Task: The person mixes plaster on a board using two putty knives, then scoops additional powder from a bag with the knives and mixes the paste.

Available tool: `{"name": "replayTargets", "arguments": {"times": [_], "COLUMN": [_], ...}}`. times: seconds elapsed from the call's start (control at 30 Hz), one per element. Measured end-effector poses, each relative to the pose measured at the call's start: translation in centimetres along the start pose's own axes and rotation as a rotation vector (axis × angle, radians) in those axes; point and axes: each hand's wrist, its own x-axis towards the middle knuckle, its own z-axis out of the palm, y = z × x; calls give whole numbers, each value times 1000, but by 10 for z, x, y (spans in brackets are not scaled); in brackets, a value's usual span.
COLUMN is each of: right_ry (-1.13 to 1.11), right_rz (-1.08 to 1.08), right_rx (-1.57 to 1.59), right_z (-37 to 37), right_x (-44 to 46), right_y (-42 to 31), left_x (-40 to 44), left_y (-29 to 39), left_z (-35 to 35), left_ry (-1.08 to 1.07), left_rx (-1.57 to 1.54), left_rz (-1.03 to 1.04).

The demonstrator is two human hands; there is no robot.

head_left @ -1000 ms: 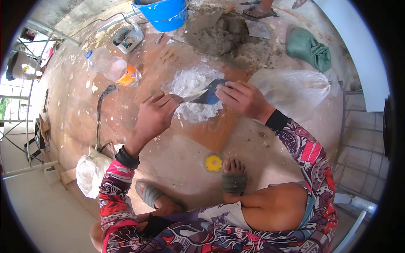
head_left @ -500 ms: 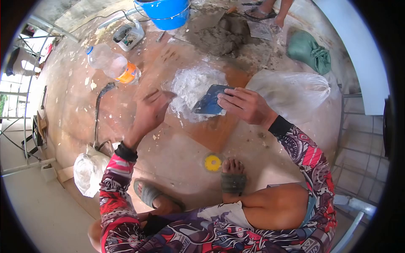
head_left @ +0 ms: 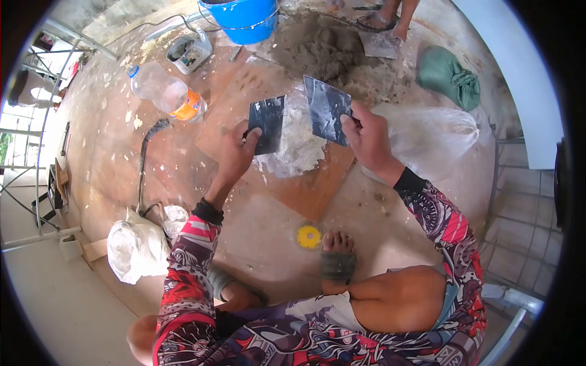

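Observation:
My left hand [head_left: 237, 152] grips a dark flat plate [head_left: 267, 125] by its lower left edge, thumb across its face. In my right hand [head_left: 370, 138] is a second dark plate [head_left: 326, 110], smeared with white, pinched at its right edge and tilted. The two plates are apart, with a narrow gap between them. Behind and below them a heap of white powder [head_left: 296, 152] lies on a brown board [head_left: 305, 198] on the floor; the plates hide part of the heap.
A blue bucket [head_left: 244, 21], a grey mortar pile [head_left: 323, 49] and a green sack [head_left: 448, 76] stand at the back. A plastic bottle [head_left: 162, 91] lies left, a clear bag [head_left: 427, 137] right. A yellow disc [head_left: 309, 235] is near my foot. Another person's foot [head_left: 381, 18] shows at the top.
Both plates are now raised with their faces toward the camera. My left hand has turned and moved right, its plate now plainly visible. My right hand has turned its plate upright. The other person's hand has appeared.

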Motion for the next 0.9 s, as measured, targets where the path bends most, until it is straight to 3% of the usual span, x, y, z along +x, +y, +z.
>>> {"name": "replayTargets", "arguments": {"times": [0.07,0.2,0.27,0.37,0.43,0.57,0.67,0.77,0.87,0.9], "right_ry": [27,-70,-162,-34,-116,-137,-176,-65,3,9], "right_rz": [36,-105,-106,-290,-227,-163,15,-5,-29,-15], "right_rx": [119,5,-36,26,45,14,-82,-54,-124,-130], "right_z": [8,19,33,44,41,40,39,31,15,9], "right_x": [3,-3,-12,-13,-15,-11,-1,1,4,5], "right_y": [-2,-32,-36,-39,-34,-23,-3,18,26,26], "left_x": [-6,-16,-22,-28,-30,-43,-48,-47,-39,-36], "left_y": [9,11,41,58,62,74,75,52,35,41], "left_z": [5,30,48,64,62,69,69,56,32,20], "left_ry": [35,128,196,236,207,144,149,150,118,97], "left_rx": [-105,-216,-247,-182,17,-14,-81,-33,-211,-87], "left_rz": [-126,-253,-146,-124,-140,-14,-10,-34,-122,-23]}}
